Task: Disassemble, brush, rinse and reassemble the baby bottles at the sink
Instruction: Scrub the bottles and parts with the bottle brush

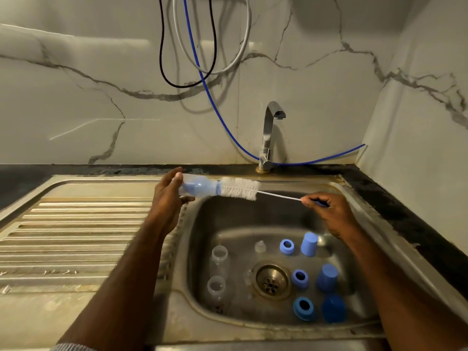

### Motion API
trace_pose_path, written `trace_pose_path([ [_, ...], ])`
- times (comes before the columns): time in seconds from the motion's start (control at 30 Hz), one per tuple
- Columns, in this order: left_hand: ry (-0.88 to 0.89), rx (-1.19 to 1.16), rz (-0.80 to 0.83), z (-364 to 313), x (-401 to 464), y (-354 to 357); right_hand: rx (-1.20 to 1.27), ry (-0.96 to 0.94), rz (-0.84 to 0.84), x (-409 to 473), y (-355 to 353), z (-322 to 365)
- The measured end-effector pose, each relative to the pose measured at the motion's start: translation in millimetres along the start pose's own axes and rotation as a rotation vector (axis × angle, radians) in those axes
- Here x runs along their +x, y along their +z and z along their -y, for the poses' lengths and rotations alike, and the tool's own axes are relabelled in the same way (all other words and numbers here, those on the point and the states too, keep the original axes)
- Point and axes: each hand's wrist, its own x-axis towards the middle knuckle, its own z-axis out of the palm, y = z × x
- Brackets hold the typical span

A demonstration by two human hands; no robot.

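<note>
a: what's your left hand (168,196) gripping?
b: a clear plastic bottle (195,188), over the sink's (359,198) back-left corner.
a: your right hand (326,211)?
b: pinching the thin wire handle; the white bristly brush (239,188) sits at its mouth.

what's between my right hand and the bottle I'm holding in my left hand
In the head view, the bottle brush spans that stretch: its thin white wire runs from the right hand to the white bristles, which sit at the mouth of the bottle held by the left hand.
</note>
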Motion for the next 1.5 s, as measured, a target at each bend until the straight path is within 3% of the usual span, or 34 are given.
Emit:
trace_pose_path([
  [0.07,-0.011,0.071,0.001,0.9,-1.1,-5.0,0.013,0.0,-0.002,-0.7,-6.2,-1.2],
  [0.2,-0.064,0.065,0.152,-5.4,-11.5,-3.9,0.023,-0.037,0.052,-0.1,0.5,3.3],
  [0.3,-0.055,0.065,0.093,-10.0,-5.9,-12.0,0.056,-0.004,0.046,-0.2,-2.5,0.2],
  [0.4,-0.108,-0.051,0.029,-10.6,-0.3,-24.1,0.064,0.043,0.072,-2.5,-4.0,-0.8],
  [0.53,-0.162,-0.096,0.134,-6.9,-9.5,-8.0,0.085,0.089,0.103,-5.5,6.8,2.2],
  [0.77,-0.142,-0.476,0.068,-11.3,-15.1,5.6,0.068,0.103,0.093,-5.4,12.9,7.2],
  [0.9,0.098,-0.048,0.1,1.8,-5.0,-2.5,-0.065,0.072,0.014,-2.3,15.0,6.6],
  [1.0,0.246,0.305,0.101,10.6,-1.7,0.0,-0.304,0.001,-0.111,-5.1,12.8,3.0],
  [1.1,0.294,0.432,0.087,10.7,4.2,-1.6,-0.473,-0.102,-0.159,-3.7,8.8,0.6],
  [1.3,0.125,0.219,0.158,-9.2,1.1,-15.9,-0.098,0.018,0.145,-2.1,-7.1,5.8],
  [1.4,-0.05,0.032,0.135,-10.2,1.9,-16.8,0.008,0.048,0.164,-3.3,-3.5,14.7],
  [1.5,-0.113,-0.077,0.075,-10.5,-7.4,-2.1,0.02,0.042,0.078,-5.4,17.0,18.1],
])
